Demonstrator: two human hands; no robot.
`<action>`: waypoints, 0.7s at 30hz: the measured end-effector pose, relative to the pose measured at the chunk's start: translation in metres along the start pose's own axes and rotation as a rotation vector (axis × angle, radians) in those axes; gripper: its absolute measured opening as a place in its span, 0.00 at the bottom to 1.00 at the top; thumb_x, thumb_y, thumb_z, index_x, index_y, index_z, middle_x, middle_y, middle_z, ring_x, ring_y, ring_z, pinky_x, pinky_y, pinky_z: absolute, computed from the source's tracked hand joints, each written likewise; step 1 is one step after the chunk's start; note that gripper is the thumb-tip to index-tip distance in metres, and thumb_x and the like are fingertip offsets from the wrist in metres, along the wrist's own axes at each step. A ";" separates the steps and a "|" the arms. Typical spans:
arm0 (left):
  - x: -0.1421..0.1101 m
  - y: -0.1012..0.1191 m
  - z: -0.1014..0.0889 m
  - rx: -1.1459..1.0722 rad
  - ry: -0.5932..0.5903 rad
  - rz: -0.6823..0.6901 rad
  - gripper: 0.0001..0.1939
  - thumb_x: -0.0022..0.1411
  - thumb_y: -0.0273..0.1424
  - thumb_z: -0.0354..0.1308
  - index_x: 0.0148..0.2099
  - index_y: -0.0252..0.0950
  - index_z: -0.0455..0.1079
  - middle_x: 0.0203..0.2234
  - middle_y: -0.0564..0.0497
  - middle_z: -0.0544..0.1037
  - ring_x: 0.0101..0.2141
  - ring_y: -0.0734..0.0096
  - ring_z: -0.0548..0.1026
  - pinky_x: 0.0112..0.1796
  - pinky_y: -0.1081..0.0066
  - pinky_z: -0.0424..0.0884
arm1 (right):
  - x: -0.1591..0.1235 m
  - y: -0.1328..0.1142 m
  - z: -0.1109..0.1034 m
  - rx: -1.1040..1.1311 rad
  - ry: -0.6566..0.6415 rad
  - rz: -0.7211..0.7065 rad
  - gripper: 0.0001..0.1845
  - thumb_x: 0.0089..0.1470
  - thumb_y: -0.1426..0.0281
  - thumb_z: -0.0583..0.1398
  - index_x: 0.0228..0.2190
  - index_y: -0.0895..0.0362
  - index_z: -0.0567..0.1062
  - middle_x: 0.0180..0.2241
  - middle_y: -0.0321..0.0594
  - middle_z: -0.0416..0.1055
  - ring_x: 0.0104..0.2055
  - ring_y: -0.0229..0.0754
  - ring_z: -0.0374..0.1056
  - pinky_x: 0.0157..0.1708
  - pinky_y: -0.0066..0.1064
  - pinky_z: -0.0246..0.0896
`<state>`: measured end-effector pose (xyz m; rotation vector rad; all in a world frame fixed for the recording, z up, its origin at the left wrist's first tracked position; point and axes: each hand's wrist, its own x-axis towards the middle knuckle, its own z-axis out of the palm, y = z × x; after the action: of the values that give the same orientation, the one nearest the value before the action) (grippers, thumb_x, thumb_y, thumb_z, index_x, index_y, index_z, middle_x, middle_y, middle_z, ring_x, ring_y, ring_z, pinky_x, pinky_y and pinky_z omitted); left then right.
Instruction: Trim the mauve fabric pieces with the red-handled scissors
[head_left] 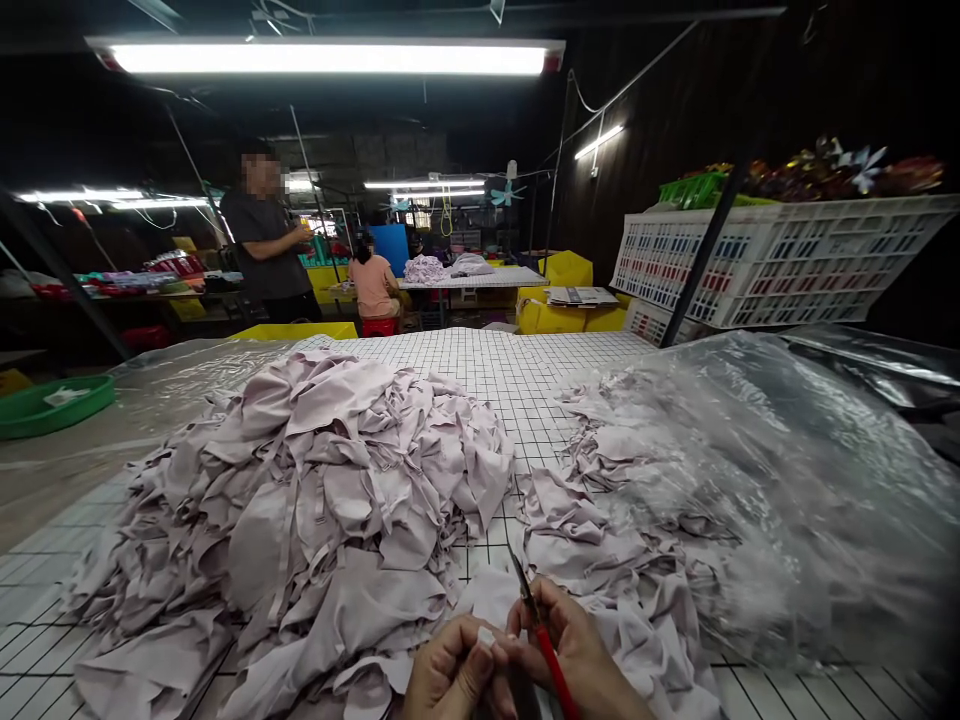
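My right hand (581,655) is closed around a pair of scissors (553,668) with red handles, its dark blades pointing up and away from me. Close beside it, my left hand (448,672) pinches a small whitish piece (486,636), perhaps a tag or fabric edge; I cannot tell which. The fingertips of both hands nearly meet there. A large heap of pale mauve fabric pieces (337,500) spreads out to the left. Under and beyond my right hand lies a smaller pile of the same cloth (577,520).
Clear plastic sheeting (795,500) partly covers the right pile. The table has a white grid-patterned cover (465,350). A green basin (56,408) sits at far left, a white crate (787,260) at back right. One person (266,240) stands behind; another (373,280) sits farther off.
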<state>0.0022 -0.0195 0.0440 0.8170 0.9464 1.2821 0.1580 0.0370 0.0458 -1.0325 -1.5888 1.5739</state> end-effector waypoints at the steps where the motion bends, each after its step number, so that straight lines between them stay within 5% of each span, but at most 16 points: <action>1: 0.002 -0.002 -0.001 -0.010 0.002 0.004 0.20 0.53 0.48 0.62 0.31 0.33 0.71 0.17 0.51 0.74 0.17 0.76 0.69 0.22 0.77 0.63 | -0.003 -0.003 -0.004 -0.050 0.012 0.009 0.16 0.45 0.60 0.64 0.28 0.55 0.65 0.27 0.33 0.66 0.28 0.35 0.60 0.29 0.25 0.58; 4: 0.006 -0.008 -0.004 0.067 0.056 0.044 0.21 0.53 0.49 0.61 0.30 0.33 0.71 0.16 0.51 0.74 0.18 0.73 0.71 0.24 0.75 0.65 | -0.016 -0.016 -0.020 -0.286 0.079 0.032 0.14 0.45 0.60 0.64 0.27 0.54 0.66 0.24 0.31 0.65 0.27 0.37 0.60 0.27 0.25 0.56; 9: 0.007 -0.008 -0.005 0.341 0.103 0.205 0.20 0.58 0.47 0.56 0.26 0.35 0.70 0.15 0.51 0.72 0.17 0.73 0.70 0.23 0.75 0.65 | -0.029 -0.020 -0.035 -0.611 0.007 0.014 0.21 0.33 0.60 0.70 0.25 0.53 0.66 0.24 0.31 0.66 0.26 0.38 0.58 0.26 0.27 0.51; 21: 0.005 -0.013 -0.009 0.400 0.081 0.239 0.19 0.60 0.45 0.55 0.27 0.34 0.69 0.20 0.53 0.67 0.16 0.78 0.69 0.20 0.78 0.63 | -0.024 -0.002 -0.024 -0.755 0.059 -0.123 0.19 0.36 0.59 0.67 0.24 0.52 0.63 0.25 0.34 0.69 0.25 0.40 0.62 0.23 0.27 0.48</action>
<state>-0.0003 -0.0158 0.0278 1.2244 1.2208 1.3565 0.1903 0.0272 0.0506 -1.3013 -2.2169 0.8408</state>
